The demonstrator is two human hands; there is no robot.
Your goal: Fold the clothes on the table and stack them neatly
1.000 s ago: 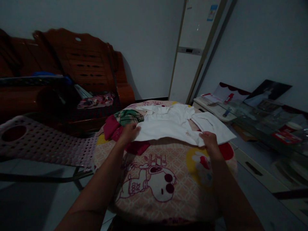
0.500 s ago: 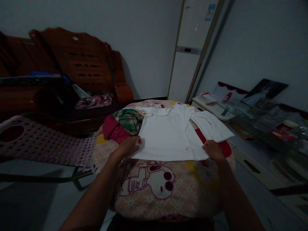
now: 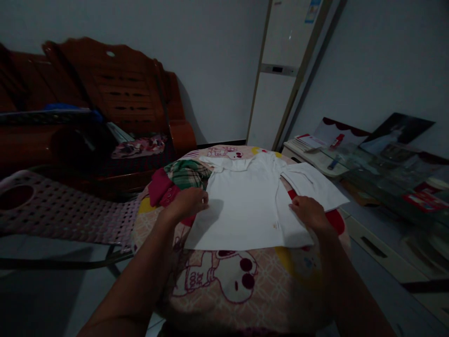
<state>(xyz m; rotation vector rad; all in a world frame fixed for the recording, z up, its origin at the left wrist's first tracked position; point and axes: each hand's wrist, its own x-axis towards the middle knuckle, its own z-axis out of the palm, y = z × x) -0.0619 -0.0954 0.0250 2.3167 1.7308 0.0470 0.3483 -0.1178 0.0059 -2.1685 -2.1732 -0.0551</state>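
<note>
Two hands, L hand (image 3: 189, 204) & R hand (image 3: 309, 211), are off the hem they held ½ sec ago; fingers curled, can't tell if either pinches cloth. White shirt (image 3: 243, 206) lies flat btwn them, hem wearer-side of grip, so seems laid out w/o pull. Folded white cloth (image 3: 321, 185) just beyond R hand.

Dim room, your light's low and cool. Ahead of you: plain pale wall (image 3: 217, 70), dark baseboard (image 3: 228, 142) at its foot. On your left, glossy reddish-brown wooden bench (image 3: 108, 84), carved back. Nearer you, same side: pink woven chair (image 3: 80, 210) on a dark frame. Far corner has a tall white unit (image 3: 271, 107) with a small display panel (image 3: 278, 69). To your right, low pale stand (image 3: 382, 269) with drawers, glass shelf (image 3: 380, 175) above. Your floor (image 3: 52, 299) is tiled, shadowed.
</note>
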